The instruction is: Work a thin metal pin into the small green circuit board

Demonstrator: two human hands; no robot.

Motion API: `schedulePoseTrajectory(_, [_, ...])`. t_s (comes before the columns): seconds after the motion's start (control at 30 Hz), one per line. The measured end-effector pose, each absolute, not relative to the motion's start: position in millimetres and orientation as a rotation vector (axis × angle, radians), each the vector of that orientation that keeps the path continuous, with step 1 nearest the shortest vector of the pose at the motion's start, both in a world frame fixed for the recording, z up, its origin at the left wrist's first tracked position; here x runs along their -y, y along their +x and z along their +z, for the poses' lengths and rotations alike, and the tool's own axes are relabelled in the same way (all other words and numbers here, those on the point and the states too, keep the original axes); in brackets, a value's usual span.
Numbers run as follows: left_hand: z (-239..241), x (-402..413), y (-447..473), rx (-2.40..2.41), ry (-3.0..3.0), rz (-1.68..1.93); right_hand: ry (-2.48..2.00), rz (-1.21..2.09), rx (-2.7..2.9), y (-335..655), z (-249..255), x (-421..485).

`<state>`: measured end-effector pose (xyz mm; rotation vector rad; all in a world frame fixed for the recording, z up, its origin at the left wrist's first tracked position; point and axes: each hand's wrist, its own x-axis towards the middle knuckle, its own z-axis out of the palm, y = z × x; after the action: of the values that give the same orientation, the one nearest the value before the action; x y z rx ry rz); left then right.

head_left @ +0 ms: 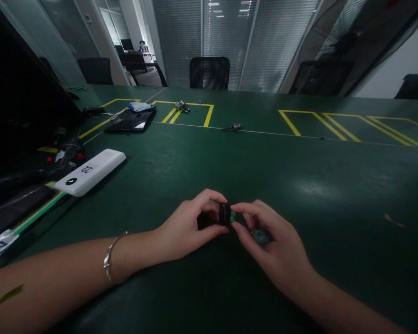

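My left hand (191, 222), with a silver bangle at its wrist, grips a small black block-like part (224, 214) between thumb and fingers. Facing it, my right hand (271, 236) pinches a small green circuit board (233, 216) between thumb and index finger. The board sits right against or very close to the black part; whether they are joined I cannot tell. Under the right fingers shows a dark grey rounded object (261, 236), partly hidden, and I cannot tell if it lies on the table or in the palm.
On the green table (181, 162), a white power bank (92, 171) marked 22 lies at left, beside black equipment (68, 155). Farther back are a black tablet-like slab (130, 121), small metal parts (183, 107), a small motor-like cylinder (236, 125) and yellow tape outlines (209, 116).
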<state>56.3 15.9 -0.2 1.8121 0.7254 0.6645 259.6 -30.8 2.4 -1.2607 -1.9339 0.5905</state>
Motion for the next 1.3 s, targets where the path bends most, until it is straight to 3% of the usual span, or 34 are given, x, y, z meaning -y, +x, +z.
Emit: schedulePoseTrajectory(1.3, [-0.5, -15.5, 57.3, -0.720, 1.737, 0.682, -1.177, 0.653, 1.978, 258.6, 2.2, 32.5])
